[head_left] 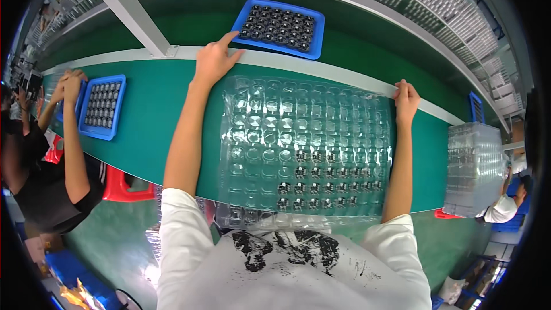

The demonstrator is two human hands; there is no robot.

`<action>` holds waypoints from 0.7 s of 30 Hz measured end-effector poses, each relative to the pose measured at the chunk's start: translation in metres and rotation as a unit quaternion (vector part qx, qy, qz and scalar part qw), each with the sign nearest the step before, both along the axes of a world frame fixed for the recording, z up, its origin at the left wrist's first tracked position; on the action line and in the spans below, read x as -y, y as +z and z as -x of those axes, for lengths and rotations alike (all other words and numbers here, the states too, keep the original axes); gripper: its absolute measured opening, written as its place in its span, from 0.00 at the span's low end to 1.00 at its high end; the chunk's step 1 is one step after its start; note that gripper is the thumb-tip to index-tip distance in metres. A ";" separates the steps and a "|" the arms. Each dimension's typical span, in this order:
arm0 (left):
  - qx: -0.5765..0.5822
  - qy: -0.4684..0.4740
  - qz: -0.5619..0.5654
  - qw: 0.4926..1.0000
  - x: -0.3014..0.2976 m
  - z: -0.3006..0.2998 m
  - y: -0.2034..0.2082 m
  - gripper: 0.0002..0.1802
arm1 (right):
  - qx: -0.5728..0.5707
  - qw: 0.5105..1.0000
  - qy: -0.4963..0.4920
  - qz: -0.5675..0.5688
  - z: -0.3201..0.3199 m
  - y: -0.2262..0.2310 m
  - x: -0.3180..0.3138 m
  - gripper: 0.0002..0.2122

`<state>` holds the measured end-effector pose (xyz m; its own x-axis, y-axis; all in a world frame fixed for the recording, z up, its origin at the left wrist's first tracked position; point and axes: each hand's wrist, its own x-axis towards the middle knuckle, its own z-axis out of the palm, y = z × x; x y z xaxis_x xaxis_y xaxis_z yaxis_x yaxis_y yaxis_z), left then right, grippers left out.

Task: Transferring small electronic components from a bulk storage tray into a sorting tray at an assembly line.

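A clear plastic blister tray [252, 138] with many moulded pockets lies in front of me. Small black-and-silver parts [314, 188] fill several pockets in its lower right area. Past its far edge is a blue tray [319, 34] holding rows of small black parts [278, 26]. My left hand [216, 62] is open, its index finger stretched to the blue tray's near left corner and its thumb apart. At the blister tray's far right corner, my right hand [406, 102] has its fingers curled together by the white rail; what they grip, if anything, is hidden.
A white rail [350, 76] and an upright post [129, 8] border the green bench [149, 109]. To the left, a co-worker [51, 183] handles blue trays beside another filled blue tray [117, 103]. Stacked clear trays [473, 163] stand at right. A red stool [115, 186] is below.
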<state>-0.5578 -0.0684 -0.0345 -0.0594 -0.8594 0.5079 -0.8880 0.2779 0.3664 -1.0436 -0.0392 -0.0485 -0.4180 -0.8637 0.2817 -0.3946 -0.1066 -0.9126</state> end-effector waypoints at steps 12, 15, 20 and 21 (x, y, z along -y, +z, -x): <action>-0.005 -0.030 0.078 0.997 0.017 0.010 -0.004 0.20 | -0.024 0.999 0.035 0.012 0.012 -0.008 0.001 0.15; -0.009 -0.018 0.070 0.997 0.018 0.011 -0.004 0.19 | -0.031 0.999 0.026 0.002 0.012 -0.008 0.001 0.15; 0.000 -0.001 0.052 0.999 0.022 0.013 -0.002 0.19 | -0.007 0.999 0.029 -0.017 0.014 -0.006 0.001 0.15; -0.003 0.008 0.044 0.999 0.025 0.015 0.000 0.19 | -0.014 1.000 0.020 -0.014 0.013 -0.007 0.002 0.15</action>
<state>-0.5727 -0.0929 -0.0349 -0.0426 -0.8127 0.5811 -0.8906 0.2945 0.3466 -1.0564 -0.0412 -0.0554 -0.3748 -0.8876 0.2675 -0.4150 -0.0974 -0.9046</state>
